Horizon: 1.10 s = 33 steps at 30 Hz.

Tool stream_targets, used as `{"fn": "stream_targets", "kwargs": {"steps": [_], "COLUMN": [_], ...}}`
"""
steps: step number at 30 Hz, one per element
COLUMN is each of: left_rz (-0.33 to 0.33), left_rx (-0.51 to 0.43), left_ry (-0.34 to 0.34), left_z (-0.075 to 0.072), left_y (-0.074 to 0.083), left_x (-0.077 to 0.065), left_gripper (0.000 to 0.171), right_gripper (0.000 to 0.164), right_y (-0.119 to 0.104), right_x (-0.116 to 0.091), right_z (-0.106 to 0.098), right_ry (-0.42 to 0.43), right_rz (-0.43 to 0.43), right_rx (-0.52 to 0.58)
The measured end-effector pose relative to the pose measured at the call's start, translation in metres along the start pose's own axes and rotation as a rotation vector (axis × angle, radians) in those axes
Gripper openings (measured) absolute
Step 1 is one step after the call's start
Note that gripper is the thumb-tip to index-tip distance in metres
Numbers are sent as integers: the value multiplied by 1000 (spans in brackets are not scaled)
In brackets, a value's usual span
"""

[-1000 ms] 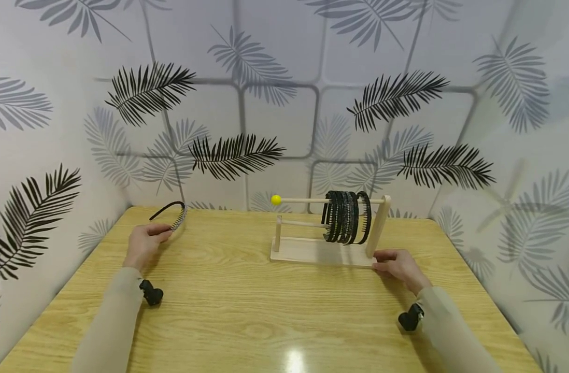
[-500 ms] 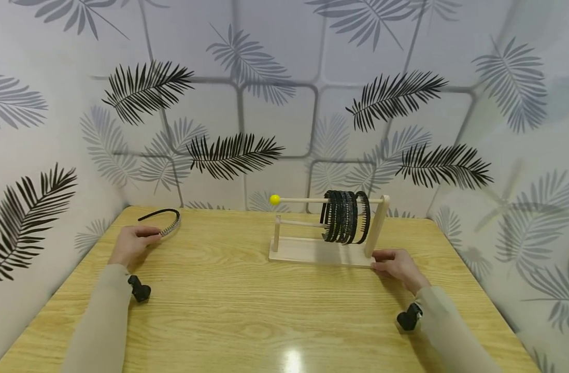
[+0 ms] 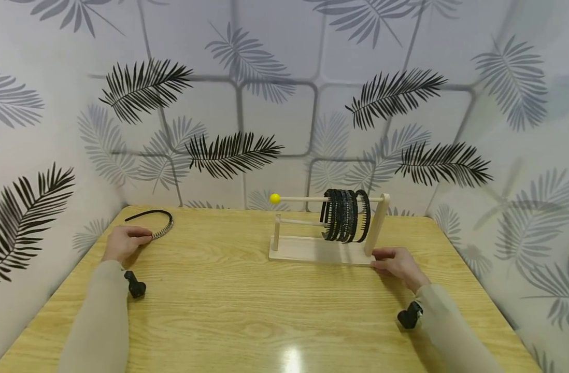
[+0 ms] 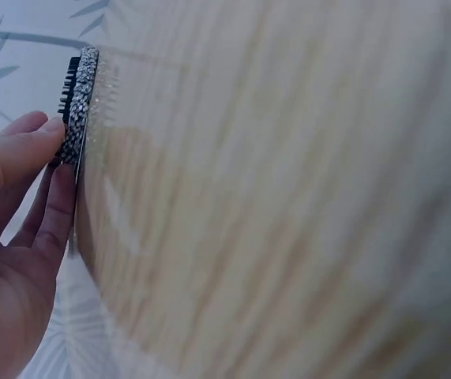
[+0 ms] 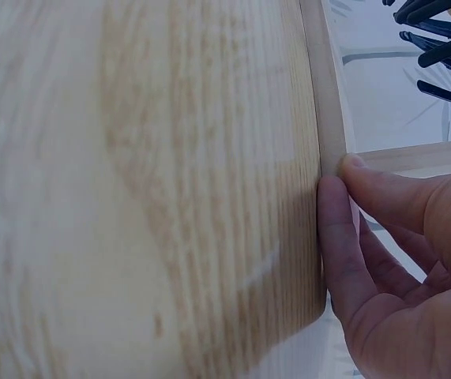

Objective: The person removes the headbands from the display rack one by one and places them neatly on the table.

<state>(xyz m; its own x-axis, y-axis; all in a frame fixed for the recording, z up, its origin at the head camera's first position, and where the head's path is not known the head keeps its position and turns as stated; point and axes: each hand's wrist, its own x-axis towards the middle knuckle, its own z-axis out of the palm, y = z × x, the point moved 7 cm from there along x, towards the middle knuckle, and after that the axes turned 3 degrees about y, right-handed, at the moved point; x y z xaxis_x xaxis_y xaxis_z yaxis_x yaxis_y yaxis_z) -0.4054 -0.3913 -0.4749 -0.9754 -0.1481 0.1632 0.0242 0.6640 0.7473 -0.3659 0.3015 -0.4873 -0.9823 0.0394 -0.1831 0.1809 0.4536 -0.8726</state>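
Observation:
Far left on the table, my left hand [image 3: 120,242] pinches one end of a headband [image 3: 164,231], black on one arm and glittery silver with teeth on the other. It lies low over the tabletop. In the left wrist view, thumb and fingers close on the glittery band [image 4: 80,103]. My right hand [image 3: 397,267] grips the front right corner of a pale wooden headband rack [image 3: 296,248]; the right wrist view has the thumb on the base [image 5: 332,103] and a finger along its edge. Several black headbands [image 3: 344,215] hang on the rack's rods, towards its right post.
The rack's upper rod ends at the left in a yellow ball [image 3: 274,198]. A wood-grain table [image 3: 228,300] extends beneath both hands, with a leaf-patterned wall [image 3: 275,119] behind its back edge. Black cameras sit on both wrists.
My left hand has moved left and slightly back towards me, carrying the headband, which now lies flatter with its loop opened to view. The right hand and rack have stayed put.

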Motion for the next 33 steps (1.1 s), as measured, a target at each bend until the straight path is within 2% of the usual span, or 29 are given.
{"fn": "stream_targets", "kwargs": {"steps": [9,17,19,22,28,33], "left_rz": [7,60,49,7,-47,-54], "left_rx": [16,41,30,-4,-177,-197], "left_ry": [-19,59,43,-16,-121,-113], "left_z": [-5,-6,-2,5,14,10], "left_y": [-8,10,13,14,12,11], "left_x": [2,5,6,8,11,12], "left_gripper": [28,27,30,35,39,41], "right_gripper": [47,47,48,47,47,48], "right_y": [-1,0,-1,-1,1,0], "right_x": [0,0,-1,-1,1,1], "right_z": [2,-1,-2,-2,-1,-1], "right_ry": [-19,-14,-12,-9,-1,2], "right_rz": [-19,-8,-4,3,8,-3], "right_rx": [4,-1,-12,-17,-14,-1]}}
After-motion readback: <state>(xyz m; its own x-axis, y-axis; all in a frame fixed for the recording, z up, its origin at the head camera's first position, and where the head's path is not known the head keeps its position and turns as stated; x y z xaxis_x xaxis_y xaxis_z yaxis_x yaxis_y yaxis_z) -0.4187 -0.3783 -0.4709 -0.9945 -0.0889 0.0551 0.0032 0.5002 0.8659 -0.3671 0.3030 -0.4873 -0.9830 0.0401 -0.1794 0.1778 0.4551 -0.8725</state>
